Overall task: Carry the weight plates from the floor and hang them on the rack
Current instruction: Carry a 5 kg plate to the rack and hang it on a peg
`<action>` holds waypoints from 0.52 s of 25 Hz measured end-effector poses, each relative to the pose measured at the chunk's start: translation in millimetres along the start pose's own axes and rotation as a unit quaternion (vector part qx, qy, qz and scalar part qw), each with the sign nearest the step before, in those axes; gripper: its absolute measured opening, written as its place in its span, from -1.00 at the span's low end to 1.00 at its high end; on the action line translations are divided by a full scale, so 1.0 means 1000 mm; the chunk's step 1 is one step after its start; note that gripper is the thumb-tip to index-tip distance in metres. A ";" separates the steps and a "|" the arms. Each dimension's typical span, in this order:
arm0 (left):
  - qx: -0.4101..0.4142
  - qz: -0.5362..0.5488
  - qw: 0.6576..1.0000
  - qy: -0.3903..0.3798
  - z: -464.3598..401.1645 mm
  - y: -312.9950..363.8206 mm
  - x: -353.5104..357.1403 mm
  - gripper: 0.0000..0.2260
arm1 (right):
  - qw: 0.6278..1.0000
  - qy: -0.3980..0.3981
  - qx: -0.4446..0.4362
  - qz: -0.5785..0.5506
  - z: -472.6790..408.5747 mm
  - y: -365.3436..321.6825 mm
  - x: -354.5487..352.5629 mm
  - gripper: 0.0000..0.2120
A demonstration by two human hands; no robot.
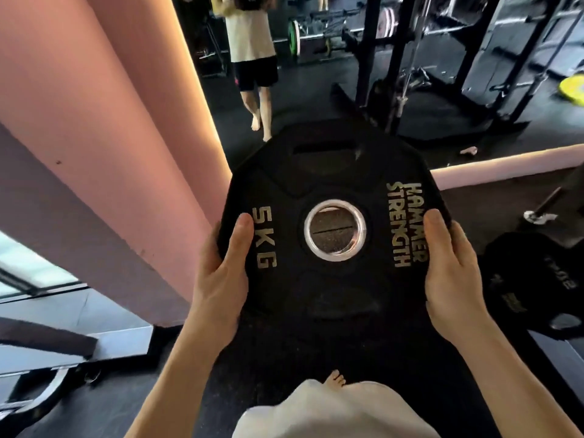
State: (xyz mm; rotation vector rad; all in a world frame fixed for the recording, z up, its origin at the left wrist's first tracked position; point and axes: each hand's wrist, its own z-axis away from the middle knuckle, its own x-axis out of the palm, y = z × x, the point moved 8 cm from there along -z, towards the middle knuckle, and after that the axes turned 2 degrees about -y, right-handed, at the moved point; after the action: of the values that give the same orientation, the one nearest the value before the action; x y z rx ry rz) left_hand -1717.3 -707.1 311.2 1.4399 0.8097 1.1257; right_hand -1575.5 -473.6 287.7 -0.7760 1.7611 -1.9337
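I hold a black 5 kg weight plate (328,184) flat in front of my chest, its lettered face up and its steel-ringed centre hole showing the floor below. My left hand (221,273) grips its left edge with the thumb on top. Gripping the right edge the same way is my right hand (452,270). Another black plate (531,279) lies on the dark floor at the right. A black rack frame (401,58) appears in the mirror ahead.
A pink column (104,147) stands close on my left. The mirror wall ahead shows a reflection of a person (252,58), a green-plated barbell (294,37) and a yellow plate (572,90). A barbell end (543,207) lies at the right.
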 end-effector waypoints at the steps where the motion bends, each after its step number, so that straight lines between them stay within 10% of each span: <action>1: 0.005 -0.002 1.000 -0.012 -0.023 0.002 0.013 -0.80 | 1.000 0.018 -0.009 0.005 -0.018 -0.004 -0.002 -0.80; 13: -0.035 -0.009 0.946 -0.323 -0.201 -0.012 0.206 -0.71 | 0.943 0.324 -0.073 -0.004 -0.102 -0.044 -0.070 -0.82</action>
State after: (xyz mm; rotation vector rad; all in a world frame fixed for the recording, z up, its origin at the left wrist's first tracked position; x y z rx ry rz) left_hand -1840.1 -447.2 334.8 1.6017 0.3114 0.5896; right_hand -1585.1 -346.2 317.3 -0.1768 2.2879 -2.2457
